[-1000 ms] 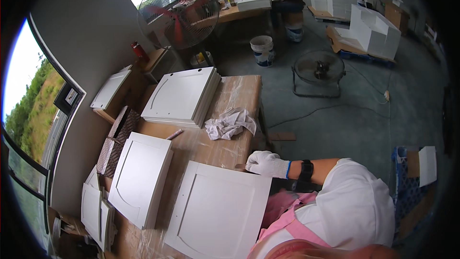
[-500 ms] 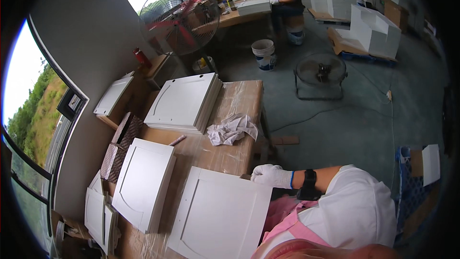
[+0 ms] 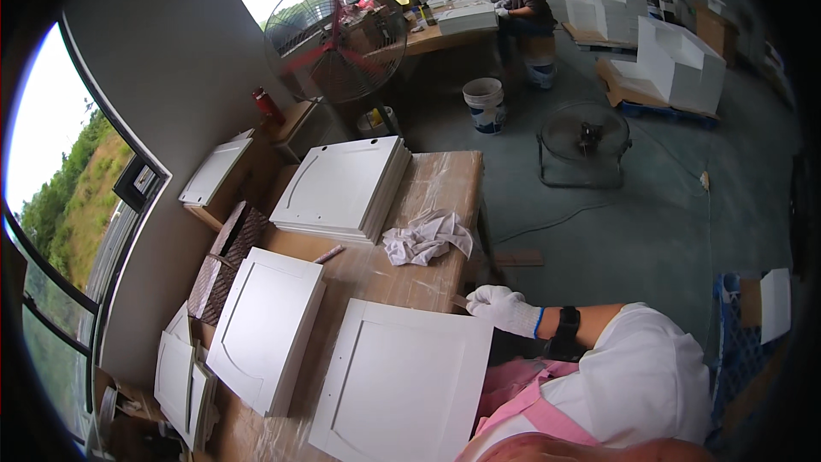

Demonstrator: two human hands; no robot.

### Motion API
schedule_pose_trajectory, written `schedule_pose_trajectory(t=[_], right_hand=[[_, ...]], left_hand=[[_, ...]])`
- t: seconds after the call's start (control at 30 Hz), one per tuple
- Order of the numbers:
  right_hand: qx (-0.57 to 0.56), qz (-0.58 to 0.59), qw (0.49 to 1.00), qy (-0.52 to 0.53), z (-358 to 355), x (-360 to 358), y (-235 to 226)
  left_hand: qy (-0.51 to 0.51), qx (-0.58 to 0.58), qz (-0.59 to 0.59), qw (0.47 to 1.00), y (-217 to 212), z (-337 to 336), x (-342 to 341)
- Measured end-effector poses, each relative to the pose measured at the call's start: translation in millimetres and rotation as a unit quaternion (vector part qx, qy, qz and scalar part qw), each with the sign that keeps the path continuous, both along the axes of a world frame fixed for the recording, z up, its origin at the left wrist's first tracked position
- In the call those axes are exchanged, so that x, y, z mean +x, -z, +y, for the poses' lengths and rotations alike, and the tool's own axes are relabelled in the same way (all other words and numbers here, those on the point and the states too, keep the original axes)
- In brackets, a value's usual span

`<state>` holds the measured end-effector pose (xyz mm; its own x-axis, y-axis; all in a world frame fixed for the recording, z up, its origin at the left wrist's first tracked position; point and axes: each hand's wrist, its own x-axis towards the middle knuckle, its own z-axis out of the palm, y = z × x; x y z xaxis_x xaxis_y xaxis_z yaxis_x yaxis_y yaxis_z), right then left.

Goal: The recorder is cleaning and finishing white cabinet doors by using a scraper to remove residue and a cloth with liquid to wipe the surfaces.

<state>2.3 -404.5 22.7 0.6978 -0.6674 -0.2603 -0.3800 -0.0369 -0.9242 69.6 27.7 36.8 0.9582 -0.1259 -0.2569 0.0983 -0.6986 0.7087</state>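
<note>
A white door panel (image 3: 410, 376) with a recessed centre and a curved groove lies nearest me, over the table's near edge. Just beyond its upper right corner is my right hand (image 3: 506, 311), in a white knitted glove with a blue cuff and a black band on the wrist. Its fingers are closed, and a small flat brown piece (image 3: 461, 300) sticks out from the fingertips; its kind cannot be made out. My left hand is out of view. To the left of the panel lies a stack of similar white panels (image 3: 262, 318).
On the wrapped table (image 3: 436, 180) are another panel stack (image 3: 338, 180), a crumpled white cloth (image 3: 428, 237) and a patterned box (image 3: 227, 265). A caged fan (image 3: 335, 38), a floor fan (image 3: 586, 139) and a bucket (image 3: 485, 107) stand beyond. A person (image 3: 522, 0) sits at a far table.
My view has shifted slightly, so the whole scene sits a little further right. My right hand has moved slightly off the panel's corner, and the brown piece shows more. The far person's head has turned.
</note>
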Motion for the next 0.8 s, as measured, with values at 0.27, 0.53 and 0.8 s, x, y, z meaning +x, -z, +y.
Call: schedule_pose_trajectory(t=[0.27, 0.53, 0.8], right_hand=[[0.058, -0.054, 0.993, 0.088, -9, -32, 71], [0.024, -0.083, 0.995, 0.04, -3, -23, 17], [0.047, -0.078, 0.996, 0.011, 5, -12, 17]], left_hand=[[0.003, -0.009, 0.031, 0.999, -23, -21, 17], [0.001, -0.007, 0.051, 0.999, -43, -32, 24], [0.003, -0.012, 0.071, 0.997, -52, -30, 23]])
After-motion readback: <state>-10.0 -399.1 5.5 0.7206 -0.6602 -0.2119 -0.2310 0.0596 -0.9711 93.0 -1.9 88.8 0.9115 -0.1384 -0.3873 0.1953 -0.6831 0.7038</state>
